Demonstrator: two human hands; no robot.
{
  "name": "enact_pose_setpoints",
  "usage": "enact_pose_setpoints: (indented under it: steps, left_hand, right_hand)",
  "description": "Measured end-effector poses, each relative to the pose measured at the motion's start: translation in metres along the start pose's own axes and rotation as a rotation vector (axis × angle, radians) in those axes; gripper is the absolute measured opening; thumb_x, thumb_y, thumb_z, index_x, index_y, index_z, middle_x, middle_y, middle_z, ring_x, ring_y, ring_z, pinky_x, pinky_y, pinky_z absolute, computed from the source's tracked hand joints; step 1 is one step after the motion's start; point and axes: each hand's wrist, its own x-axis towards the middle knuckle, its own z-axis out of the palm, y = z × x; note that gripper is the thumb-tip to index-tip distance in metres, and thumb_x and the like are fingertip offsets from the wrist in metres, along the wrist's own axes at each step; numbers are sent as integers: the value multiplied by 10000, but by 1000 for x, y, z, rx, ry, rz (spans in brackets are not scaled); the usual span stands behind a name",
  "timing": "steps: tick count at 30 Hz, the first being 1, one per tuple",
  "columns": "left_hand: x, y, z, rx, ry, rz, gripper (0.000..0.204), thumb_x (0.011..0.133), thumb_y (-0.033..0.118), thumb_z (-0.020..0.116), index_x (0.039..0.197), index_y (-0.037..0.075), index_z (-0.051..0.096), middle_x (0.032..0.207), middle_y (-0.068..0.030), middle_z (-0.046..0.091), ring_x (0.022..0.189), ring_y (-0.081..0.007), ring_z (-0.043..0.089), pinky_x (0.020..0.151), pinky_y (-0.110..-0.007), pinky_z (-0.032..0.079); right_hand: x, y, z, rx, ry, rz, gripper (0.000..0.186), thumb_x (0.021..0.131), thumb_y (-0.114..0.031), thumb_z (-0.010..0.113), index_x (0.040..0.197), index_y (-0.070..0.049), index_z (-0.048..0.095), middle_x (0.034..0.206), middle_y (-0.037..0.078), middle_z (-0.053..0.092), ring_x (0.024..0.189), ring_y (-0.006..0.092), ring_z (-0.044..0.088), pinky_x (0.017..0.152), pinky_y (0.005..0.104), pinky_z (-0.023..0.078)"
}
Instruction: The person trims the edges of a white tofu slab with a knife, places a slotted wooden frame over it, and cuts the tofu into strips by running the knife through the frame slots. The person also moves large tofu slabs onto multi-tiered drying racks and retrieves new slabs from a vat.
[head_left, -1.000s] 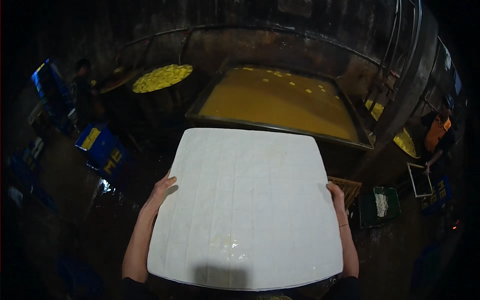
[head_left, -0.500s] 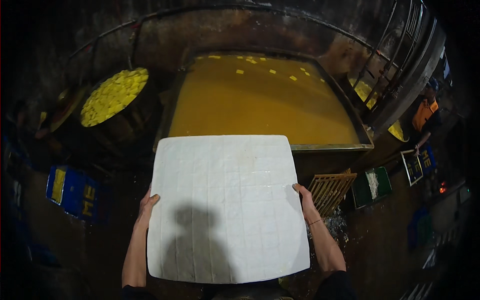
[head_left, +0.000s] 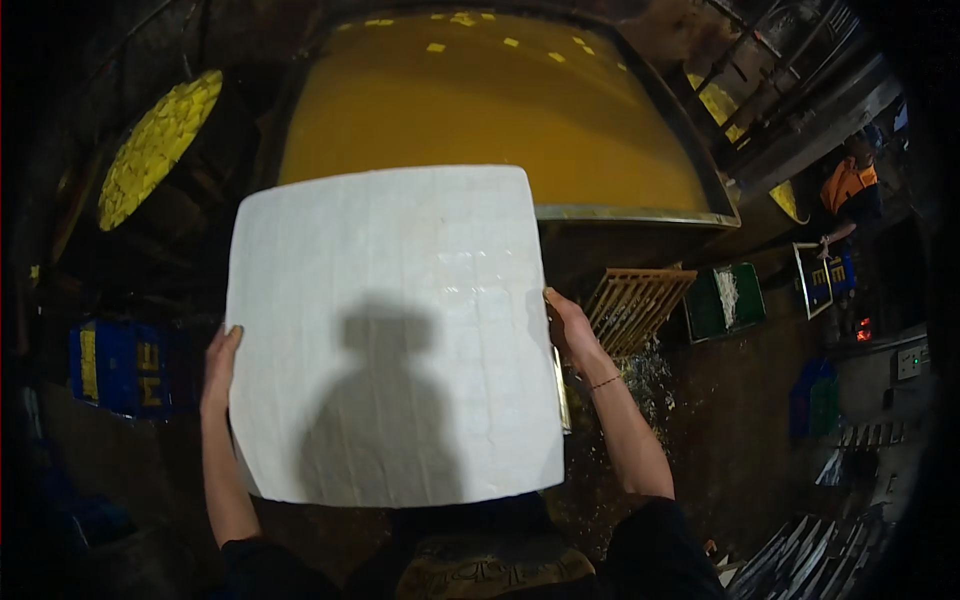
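Observation:
A large white tofu slab point(head_left: 400, 260), marked with a faint grid of squares and wet in patches, is held out in front of me. My left hand point(head_left: 219, 362) grips its left edge, thumb on top and fingers hidden beneath. On the opposite edge my right hand point(head_left: 573, 325) holds it the same way. A thin bright strip point(head_left: 562, 390) shows under the slab's right edge. My shadow falls across the lower middle of the white surface. Beyond the slab lies a wide vat of yellow-brown liquid point(head_left: 470, 110), partly covered by it, with several small yellow squares floating at its far side.
A round tub heaped with yellow squares point(head_left: 165, 145) stands at left, above a blue crate point(head_left: 135, 370). Right of the slab are a slatted wooden rack point(head_left: 640, 305) and a green crate point(head_left: 725, 300). Farther right, a person in orange point(head_left: 850, 185) holds a frame point(head_left: 813, 280).
The slab and both hands have shifted left and up in the picture, and the slab has turned slightly. The vat and surroundings sit higher as my view tips down. Both hands keep their hold.

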Motion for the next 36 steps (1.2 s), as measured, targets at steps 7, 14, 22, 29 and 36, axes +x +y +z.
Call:
enact_pose_setpoints:
  steps: [7,14,22,29,36]
  left_hand:
    - [-158,-27,-1,385,626,53,715,947,441,557,1445,-37,370,1490,-209,380,1346,-304,403,1105,-367,322]
    - [-216,-80,38,-427,610,-124,771,957,438,557,1523,63,191,1455,-180,403,1300,-347,445,1015,-537,407]
    - [-239,-100,43,-564,709,-41,755,913,382,645,1497,78,275,1291,-151,555,1046,-270,615,857,-437,527]
    - [-249,-117,54,-1027,647,158,541,997,243,515,1475,80,321,1358,-175,502,1016,-304,648,866,-428,538]
    - [-249,-115,70,-1146,643,161,436,1003,143,481,1436,123,433,1064,-29,613,782,-98,617,668,-276,552]
  right_hand:
    - [-58,70,-152,-713,47,148,430,999,-314,458,1237,37,528,761,144,638,578,231,666,524,343,569]
    - [-99,126,-114,52,47,634,413,997,-357,425,1143,20,509,772,199,615,725,311,694,625,451,629]
    - [-227,133,-106,-641,-158,367,420,940,-110,430,1352,-114,349,863,94,589,601,163,543,453,315,485]
    - [-262,130,105,-1046,-1052,-596,218,961,-99,527,1108,-24,385,809,261,596,595,444,587,538,439,441]
    - [-234,171,288,-1435,-867,-987,168,981,-163,488,1018,-12,425,698,316,578,676,505,583,563,546,448]
